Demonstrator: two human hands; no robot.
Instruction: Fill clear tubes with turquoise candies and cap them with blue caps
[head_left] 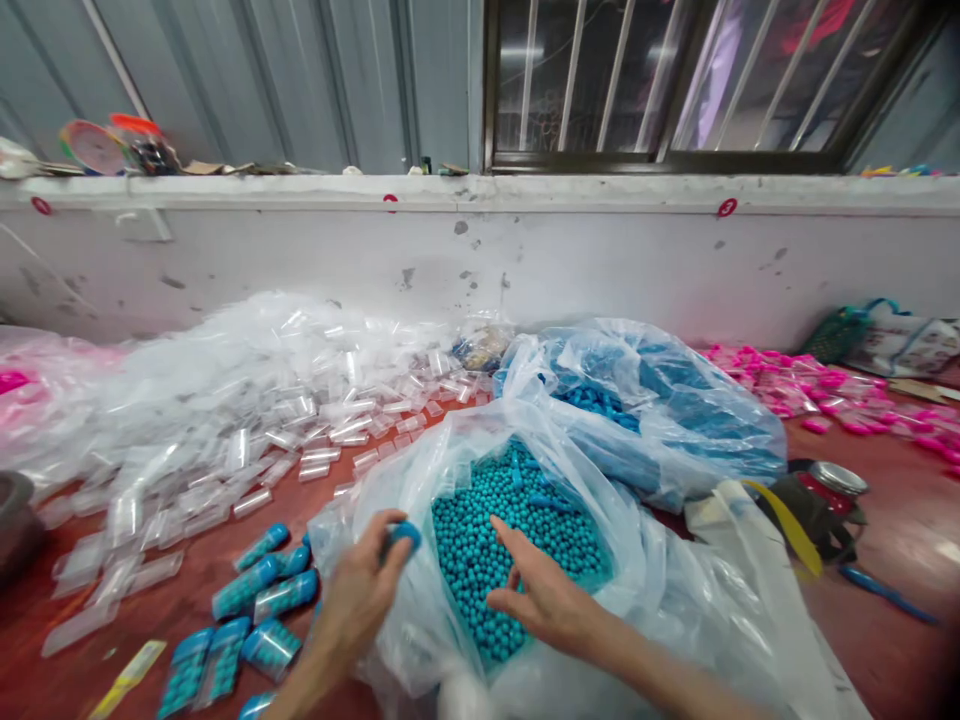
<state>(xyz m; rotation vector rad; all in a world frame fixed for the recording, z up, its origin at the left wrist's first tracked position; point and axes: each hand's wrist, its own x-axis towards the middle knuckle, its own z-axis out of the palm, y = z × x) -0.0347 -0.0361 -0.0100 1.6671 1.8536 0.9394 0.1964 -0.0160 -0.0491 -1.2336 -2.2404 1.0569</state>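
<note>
My left hand is closed around a small tube with a rounded blue cap, at the left rim of a clear plastic bag. Most of that tube is hidden by my fingers. Over the teal beads filling the bag, my right hand holds its index finger stretched out and its thumb apart, with nothing visible between them. A few clear and blue pieces rest on the beads. Several bead-filled tubes with blue caps lie on the red table left of my left hand.
Many empty clear tubes are heaped at the left and back. Behind the beads sits a bag of blue caps. Pink pieces spread at the far right, near a jar and a blue pen. A yellow-handled cutter lies front left.
</note>
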